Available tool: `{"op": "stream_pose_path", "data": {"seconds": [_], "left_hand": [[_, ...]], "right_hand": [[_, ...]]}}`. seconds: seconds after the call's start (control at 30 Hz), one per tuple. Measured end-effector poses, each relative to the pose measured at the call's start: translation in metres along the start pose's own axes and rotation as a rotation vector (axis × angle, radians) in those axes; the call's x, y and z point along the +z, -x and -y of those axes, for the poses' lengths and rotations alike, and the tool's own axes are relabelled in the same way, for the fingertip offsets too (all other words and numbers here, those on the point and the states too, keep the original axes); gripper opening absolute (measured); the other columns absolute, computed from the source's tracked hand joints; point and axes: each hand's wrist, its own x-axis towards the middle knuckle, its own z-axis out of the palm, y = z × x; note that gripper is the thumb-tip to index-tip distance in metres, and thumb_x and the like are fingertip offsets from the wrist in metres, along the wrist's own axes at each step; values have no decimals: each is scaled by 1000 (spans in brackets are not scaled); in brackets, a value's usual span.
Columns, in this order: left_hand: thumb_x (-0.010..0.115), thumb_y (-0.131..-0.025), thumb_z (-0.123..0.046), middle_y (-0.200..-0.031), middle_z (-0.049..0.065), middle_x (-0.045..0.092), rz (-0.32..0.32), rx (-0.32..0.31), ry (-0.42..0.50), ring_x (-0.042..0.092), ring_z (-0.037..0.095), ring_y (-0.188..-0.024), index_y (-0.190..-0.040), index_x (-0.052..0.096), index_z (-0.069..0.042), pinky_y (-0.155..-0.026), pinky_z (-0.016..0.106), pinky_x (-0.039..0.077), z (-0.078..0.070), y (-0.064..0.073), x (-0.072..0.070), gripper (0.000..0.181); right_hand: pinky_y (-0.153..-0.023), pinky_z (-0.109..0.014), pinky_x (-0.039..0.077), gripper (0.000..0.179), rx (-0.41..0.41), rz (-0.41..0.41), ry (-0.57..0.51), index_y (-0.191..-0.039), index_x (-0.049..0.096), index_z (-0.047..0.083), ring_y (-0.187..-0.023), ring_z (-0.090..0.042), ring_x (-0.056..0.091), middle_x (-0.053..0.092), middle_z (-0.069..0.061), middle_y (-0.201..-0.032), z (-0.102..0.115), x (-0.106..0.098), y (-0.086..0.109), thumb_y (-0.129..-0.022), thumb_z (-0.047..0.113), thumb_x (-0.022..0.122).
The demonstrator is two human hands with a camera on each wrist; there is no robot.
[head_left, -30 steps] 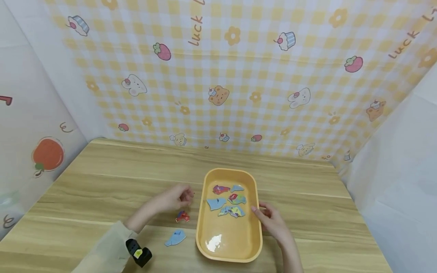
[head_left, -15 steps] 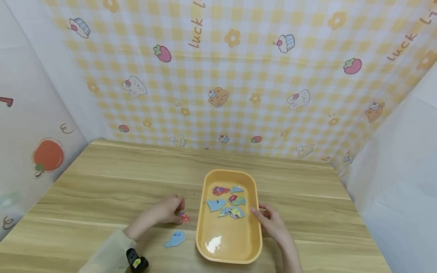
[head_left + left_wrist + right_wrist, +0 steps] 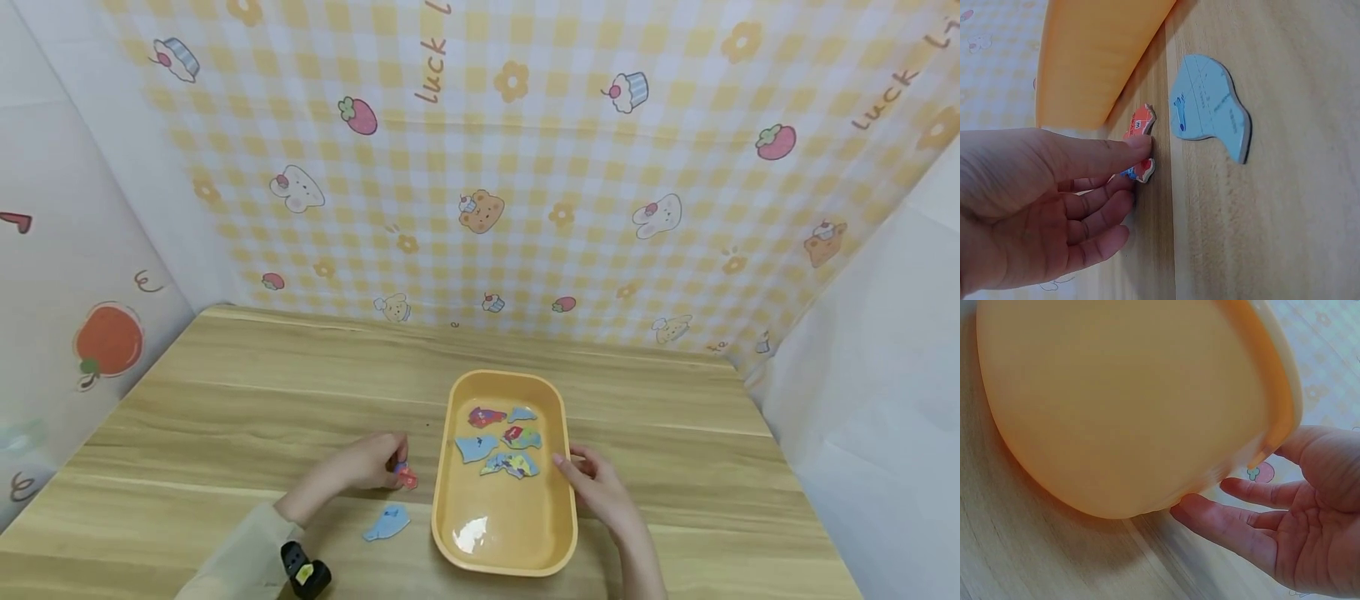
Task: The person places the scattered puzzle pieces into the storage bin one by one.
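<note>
My left hand (image 3: pixel 371 461) pinches a small red and blue jigsaw piece (image 3: pixel 408 479) between thumb and fingers, just left of the tray. In the left wrist view the thumb lies across this red piece (image 3: pixel 1141 119) and hides part of it. A light blue jigsaw piece (image 3: pixel 387 522) lies flat on the table nearby. My right hand (image 3: pixel 600 486) holds the right side of the yellow tray (image 3: pixel 504 558), thumb at the rim. From the right wrist view, its fingers (image 3: pixel 1222 525) touch the outside of the tray wall.
Inside the tray are several jigsaw pieces, among them a blue one (image 3: pixel 476 448) and a multicoloured one (image 3: pixel 510 465). The tray stands on a wooden table (image 3: pixel 285 375). A checked cloth (image 3: pixel 420 167) hangs behind it, and a black wrist camera (image 3: pixel 305 572) sits on the left sleeve.
My left hand has moved down and slightly left from beside the tray to the red jigsaw piece and taken hold of it. The right hand and tray look unchanged.
</note>
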Motion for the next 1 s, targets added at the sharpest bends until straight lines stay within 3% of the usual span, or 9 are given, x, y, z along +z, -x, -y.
{"op": "stream_pose_path", "data": {"seconds": [0.23,0.4,1.0], "left_hand": [[67,-75,0,-74,1,52,65,97,86,46,12,-67,-83,52,-6,-56,20,40,9,1,-4,18],[59,-81,-1,-73,1,54,112,127,158,46,10,-66,-84,54,-5,-57,20,41,12,3,-10,7],[50,-89,-3,-78,2,58,60,184,180,50,12,-69,-92,55,-4,-58,20,43,0,6,-34,6]], "right_hand": [[-65,-37,55,51,0,11,5,-126,45,-6,-79,-22,65,61,-24,-104,0,0,0,-89,27,56],[-65,-36,55,50,3,7,7,-126,46,-5,-78,-21,65,62,-23,-102,0,-1,0,-89,27,56],[-65,-36,55,50,1,12,-1,-126,45,-6,-78,-22,65,61,-23,-104,-1,-1,-1,-89,26,56]]}}
